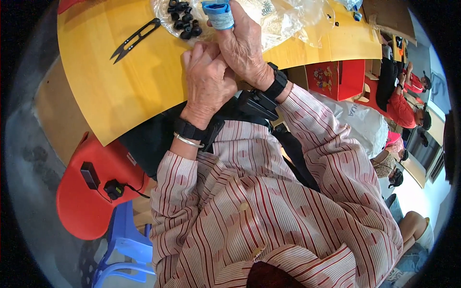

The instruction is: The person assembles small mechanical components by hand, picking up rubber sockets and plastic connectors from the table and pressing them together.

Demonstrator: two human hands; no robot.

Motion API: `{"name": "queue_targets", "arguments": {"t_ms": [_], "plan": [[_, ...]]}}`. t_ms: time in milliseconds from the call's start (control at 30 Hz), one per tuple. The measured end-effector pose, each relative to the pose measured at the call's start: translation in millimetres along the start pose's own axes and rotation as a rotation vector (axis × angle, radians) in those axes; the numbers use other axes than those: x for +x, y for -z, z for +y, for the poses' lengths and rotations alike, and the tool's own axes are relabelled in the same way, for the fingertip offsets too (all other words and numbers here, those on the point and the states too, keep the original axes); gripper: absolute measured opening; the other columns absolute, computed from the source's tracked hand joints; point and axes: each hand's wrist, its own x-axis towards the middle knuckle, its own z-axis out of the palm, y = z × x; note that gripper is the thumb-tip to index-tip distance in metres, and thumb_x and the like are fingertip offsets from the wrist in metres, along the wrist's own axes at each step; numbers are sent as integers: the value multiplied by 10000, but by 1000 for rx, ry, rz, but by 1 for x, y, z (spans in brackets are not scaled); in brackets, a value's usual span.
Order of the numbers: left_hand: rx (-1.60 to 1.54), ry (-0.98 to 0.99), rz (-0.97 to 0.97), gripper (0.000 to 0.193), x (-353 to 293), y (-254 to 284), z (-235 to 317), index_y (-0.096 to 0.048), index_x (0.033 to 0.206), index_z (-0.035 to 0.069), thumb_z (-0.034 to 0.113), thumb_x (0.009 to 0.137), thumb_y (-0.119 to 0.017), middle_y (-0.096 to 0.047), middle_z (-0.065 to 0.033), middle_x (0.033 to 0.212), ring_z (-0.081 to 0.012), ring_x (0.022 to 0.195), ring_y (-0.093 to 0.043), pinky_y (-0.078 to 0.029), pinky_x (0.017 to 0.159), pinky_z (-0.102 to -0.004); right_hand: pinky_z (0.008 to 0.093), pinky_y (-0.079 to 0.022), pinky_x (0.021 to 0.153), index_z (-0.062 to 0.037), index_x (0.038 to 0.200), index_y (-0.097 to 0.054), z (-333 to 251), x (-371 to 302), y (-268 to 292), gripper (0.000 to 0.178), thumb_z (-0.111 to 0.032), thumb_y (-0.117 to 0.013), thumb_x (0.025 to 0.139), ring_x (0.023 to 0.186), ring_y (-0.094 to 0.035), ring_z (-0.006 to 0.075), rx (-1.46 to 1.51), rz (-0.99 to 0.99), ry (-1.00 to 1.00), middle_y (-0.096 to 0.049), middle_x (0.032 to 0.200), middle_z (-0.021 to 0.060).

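My left hand [209, 79] and my right hand [244, 50] meet over the near edge of the yellow table [120, 91]. The left fingers are curled against the right hand. Whatever lies between them is hidden. A blue cloth wrap [218, 15] covers a digit of the right hand. Just beyond the hands, several small black plastic pieces [186, 30] lie on clear plastic film. To their left rest black thread snips [136, 41]. At the right, a clear plastic bag [300, 21] lies with pale cord-like material under or in it.
At the left are a red stool [79, 211] with black devices [90, 175] on it, and a blue plastic chair [132, 242]. Right of my arm stand a red box [350, 79] and a white plastic bag [360, 120]. Other people [403, 108] sit farther right.
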Motion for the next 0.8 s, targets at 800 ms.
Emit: {"name": "queue_targets", "arguments": {"t_ms": [800], "plan": [[-8,32,-22,352,-9,-11,-2,-583,905,-12,1,560,-653,-572,-120,1009,-298,930,-490,-339,774,-405,447,-422,608,-11,881,-482,35,-11,-11,177,-184,-513,862,701,-518,421,-123,-28,12,-522,733,215]]}}
